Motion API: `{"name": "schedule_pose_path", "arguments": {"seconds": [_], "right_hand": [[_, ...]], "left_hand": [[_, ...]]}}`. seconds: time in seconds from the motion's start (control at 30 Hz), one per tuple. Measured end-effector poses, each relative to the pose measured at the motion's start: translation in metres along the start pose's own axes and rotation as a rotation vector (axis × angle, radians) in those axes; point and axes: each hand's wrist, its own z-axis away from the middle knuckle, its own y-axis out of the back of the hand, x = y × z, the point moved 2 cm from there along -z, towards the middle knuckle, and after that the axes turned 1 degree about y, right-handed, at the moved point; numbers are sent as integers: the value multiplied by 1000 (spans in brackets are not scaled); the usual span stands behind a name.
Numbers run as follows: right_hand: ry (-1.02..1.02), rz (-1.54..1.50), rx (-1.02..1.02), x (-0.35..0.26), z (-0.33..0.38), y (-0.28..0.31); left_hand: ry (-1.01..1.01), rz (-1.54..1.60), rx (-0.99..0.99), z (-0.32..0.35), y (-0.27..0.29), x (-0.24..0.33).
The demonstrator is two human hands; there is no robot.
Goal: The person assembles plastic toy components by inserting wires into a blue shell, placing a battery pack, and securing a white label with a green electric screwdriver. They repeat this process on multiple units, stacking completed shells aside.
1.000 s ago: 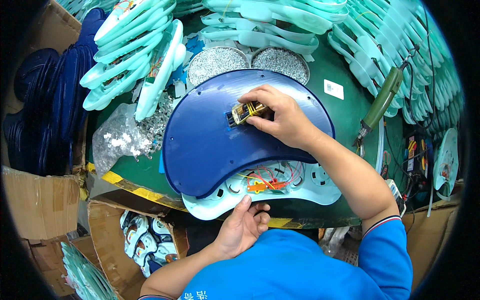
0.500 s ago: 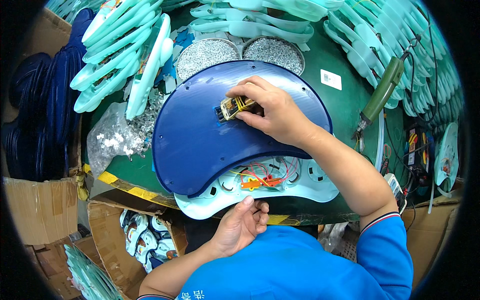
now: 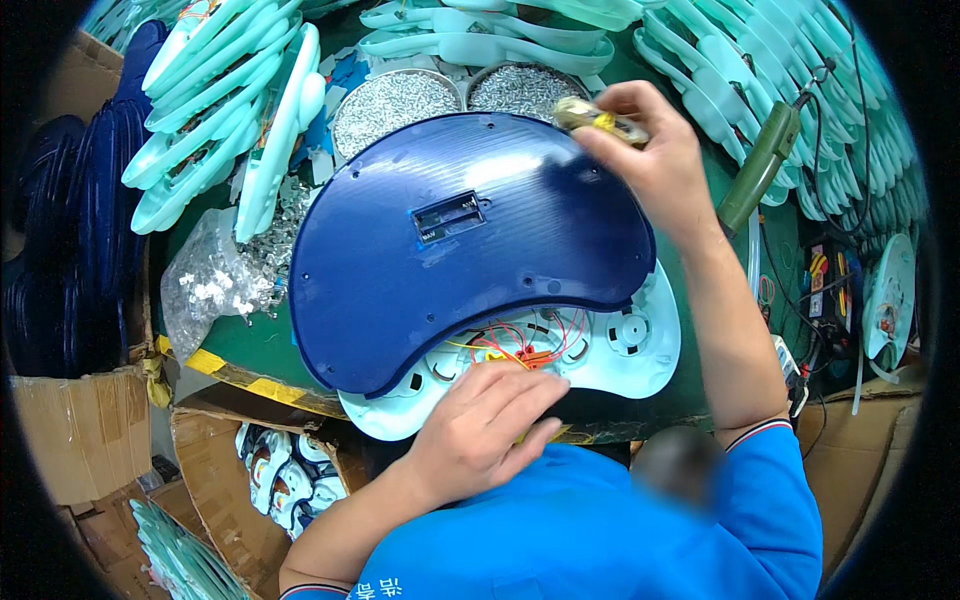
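Observation:
A dark blue bean-shaped plastic cover (image 3: 380,280) lies over a mint-green shell (image 3: 650,340), leaving the shell's near side exposed. Set into the cover is a battery compartment (image 3: 448,217) with no lid on it. Past the cover's far right edge, my right hand (image 3: 655,150) is closed around a small block bound with yellow bands (image 3: 600,121), possibly a battery pack. My left hand (image 3: 490,425) hovers at the shell's near edge, fingers stretched and thumb apart, with nothing visible in it. Red and yellow wires (image 3: 540,345) and an orange part show just beyond its fingers.
Two round trays of screws (image 3: 395,108) stand behind the cover. Stacked mint shells (image 3: 220,110) line the back and right. A green electric screwdriver (image 3: 765,165) hangs at right. Left are a clear bag of white parts (image 3: 215,280), dark blue covers (image 3: 100,200) and cardboard boxes (image 3: 80,430).
My right hand has lifted the banded block off the battery compartment and carried it to the far right. My left hand has risen toward the wires, its fingers straightening.

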Motion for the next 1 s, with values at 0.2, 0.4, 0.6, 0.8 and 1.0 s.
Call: {"name": "schedule_pose_path", "arguments": {"seconds": [0.2, 0.4, 0.6, 0.8, 1.0], "right_hand": [[-91, 626, -55, 85, 34, 24], [-263, 34, 48, 66, 35, 15], [-154, 204, -128, -19, 49, 0], [-197, 470, -205, -36, 99, 34], [-284, 429, -194, -13, 123, 29]], "left_hand": [[227, 109, -50, -6, 4, -3], [368, -822, 379, 9, 95, -47], [706, -852, 480, 32, 112, -68], [706, -589, 477, 32, 97, -50], [720, -603, 393, 31, 86, -59]]}}
